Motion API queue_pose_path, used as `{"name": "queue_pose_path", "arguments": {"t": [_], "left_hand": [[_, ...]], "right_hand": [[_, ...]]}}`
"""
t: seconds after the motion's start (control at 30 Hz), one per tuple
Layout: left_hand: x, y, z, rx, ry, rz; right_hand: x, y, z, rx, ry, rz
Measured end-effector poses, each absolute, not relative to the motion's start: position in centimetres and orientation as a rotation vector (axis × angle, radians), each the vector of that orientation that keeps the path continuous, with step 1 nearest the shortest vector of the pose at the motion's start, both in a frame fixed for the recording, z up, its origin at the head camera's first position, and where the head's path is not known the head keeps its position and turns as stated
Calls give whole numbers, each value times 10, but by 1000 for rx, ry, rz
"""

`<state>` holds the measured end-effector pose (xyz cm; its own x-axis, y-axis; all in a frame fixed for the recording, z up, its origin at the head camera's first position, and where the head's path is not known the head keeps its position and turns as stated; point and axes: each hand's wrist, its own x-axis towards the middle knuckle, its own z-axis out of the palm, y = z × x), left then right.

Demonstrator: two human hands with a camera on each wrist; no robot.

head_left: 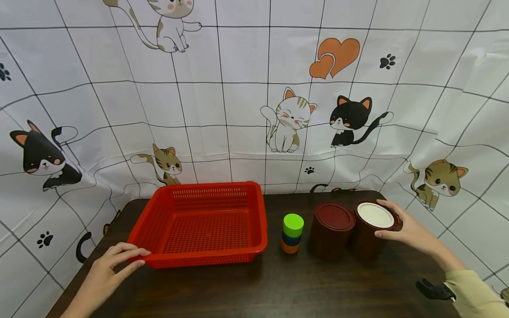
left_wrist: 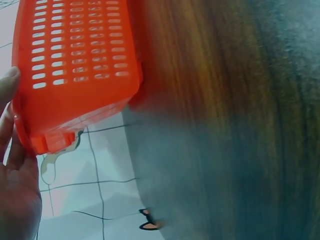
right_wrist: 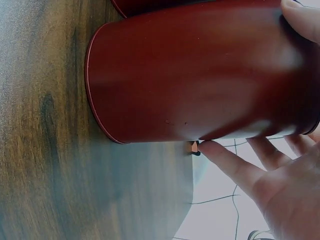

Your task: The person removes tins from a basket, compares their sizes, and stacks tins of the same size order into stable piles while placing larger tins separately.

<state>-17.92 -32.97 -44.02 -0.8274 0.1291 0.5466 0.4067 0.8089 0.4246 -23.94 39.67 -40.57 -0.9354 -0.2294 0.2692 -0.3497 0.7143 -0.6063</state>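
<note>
A red plastic basket (head_left: 261, 221) with a slotted floor and walls stands on the left of the table. My left hand (head_left: 104, 273) grips its near left corner, thumb and fingers about the rim, as the left wrist view also shows. On the right, my right hand (head_left: 415, 234) holds a dark red canister (head_left: 367, 243) near its top, thumb on the near side and fingers round the far side. This canister has a round white top (head_left: 375, 214). In the right wrist view its smooth wall (right_wrist: 190, 75) fills much of the picture, with its base at the tabletop.
Left of the held canister stands a second dark red canister (head_left: 328, 238) with a red lid. A short stack of green, blue and orange cups (head_left: 293, 226) sits between it and the basket. A white cat-print sheet (head_left: 242, 106) hangs behind the dark wooden table (head_left: 238, 293).
</note>
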Motion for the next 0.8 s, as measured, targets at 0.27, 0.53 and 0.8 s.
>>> {"name": "queue_pose_path", "arguments": {"t": [0.27,0.53,0.8], "left_hand": [[-179,-331,-435,-419,-2503,-695],[-180,-331,-432,-486,-2492,-690],[-180,-331,-435,-488,-2484,-687]], "right_hand": [[-238,396,-403,462,-2758,1014],[-239,396,-402,489,-2752,1057],[-238,399,-405,591,-2678,1143]]}}
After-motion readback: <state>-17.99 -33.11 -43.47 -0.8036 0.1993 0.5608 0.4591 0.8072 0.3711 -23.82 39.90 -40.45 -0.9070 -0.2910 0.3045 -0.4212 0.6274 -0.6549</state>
